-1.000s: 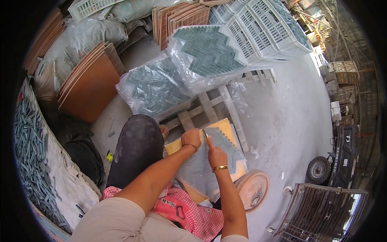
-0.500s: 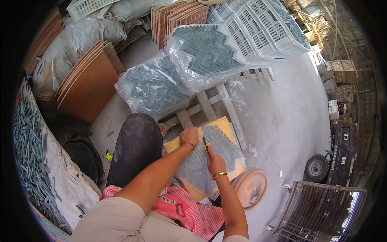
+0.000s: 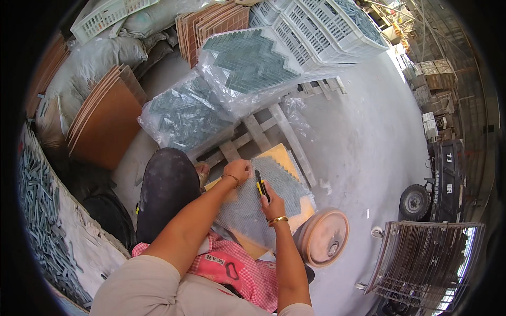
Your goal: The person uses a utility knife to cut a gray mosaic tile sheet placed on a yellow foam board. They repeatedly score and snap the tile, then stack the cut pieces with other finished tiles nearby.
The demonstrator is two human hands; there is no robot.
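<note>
— Since 1 second ago the right hand has slid down the mesh sheet toward the body, and the utility knife has come with it; the left hand has stayed near the sheet's upper left edge.

— Where does the sheet lie now?

— Flat, grey mesh side up, on a yellowish board that rests on a wooden pallet. It sits right under both hands, between the left knee and a round terracotta-coloured dish.

— And the knife against it?

— Yellow and black, its tip points away from the person and meets the sheet just above the right hand, roughly along the sheet's middle.

— How do the hands stand?

— Right hand is closed around the knife's handle. Left hand is curled, fingers together, pressing down on the mesh; I cannot tell whether it pinches anything.

— What lies beyond?

— 2 plastic-wrapped stacks of green mosaic tile lie on the pallet's far end, just past the board. Behind them stand white plastic crates and brown square tiles on edge. More brown tiles lean to the left, with grey sacks above them. A red checked cloth covers the lap.
</note>
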